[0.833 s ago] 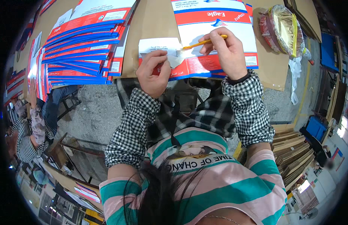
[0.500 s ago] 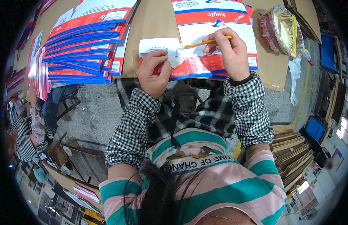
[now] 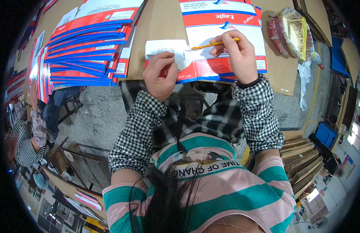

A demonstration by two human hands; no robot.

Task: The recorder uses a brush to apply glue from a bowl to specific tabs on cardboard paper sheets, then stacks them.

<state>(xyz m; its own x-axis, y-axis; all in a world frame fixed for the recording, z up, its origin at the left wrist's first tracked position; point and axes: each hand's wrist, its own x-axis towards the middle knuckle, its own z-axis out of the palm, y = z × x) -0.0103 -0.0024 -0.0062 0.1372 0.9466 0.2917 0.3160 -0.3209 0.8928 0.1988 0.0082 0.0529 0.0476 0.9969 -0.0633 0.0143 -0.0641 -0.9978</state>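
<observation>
In the head view, at the upper centre of the frame, we see a red, white and blue flat carton (image 3: pixel 211 34) on the brown counter (image 3: pixel 162 21). Our right hand (image 3: pixel 241 58) has its grip closed around a slim yellow stick (image 3: pixel 211 46), with the tip at the carton. Our left hand (image 3: pixel 159 77) bends its fingers at the carton's white flap (image 3: pixel 164 47); whether this grip pinches it, we cannot tell. At upper left lies a fanned stack of cartons (image 3: pixel 85 48); at upper right, a plastic-wrapped tub (image 3: pixel 282 35).

Bright light, fisheye-bent edges, black dark corners.
</observation>
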